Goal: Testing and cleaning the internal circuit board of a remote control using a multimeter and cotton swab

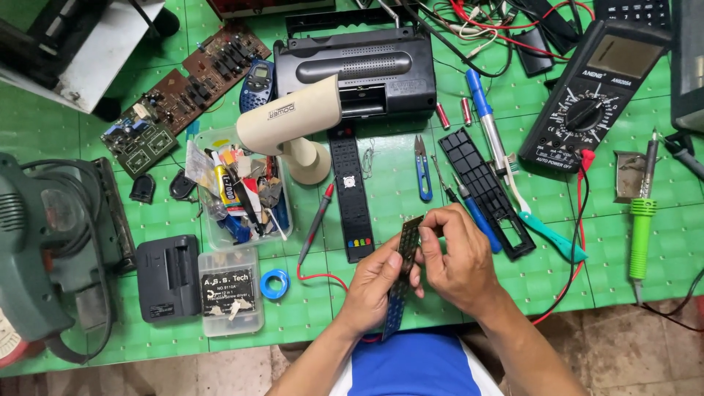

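Observation:
Both my hands hold a long narrow dark keypad strip (405, 253) above the green mat's front edge. My left hand (374, 290) grips its lower half from the left, thumb on its face. My right hand (455, 257) pinches the strip's upper part from the right. Just beyond lie a remote's black front shell (350, 198) and its empty back frame (486, 192), with blue snips (422, 170) between them.
A black radio (367, 70), a beige lamp (293, 125), a multimeter (594, 95) with red leads, circuit boards (176, 95), a clear parts tray (238, 191), a green soldering iron (642, 220), screwdrivers and a green power tool (44, 249) crowd the green mat (609, 286).

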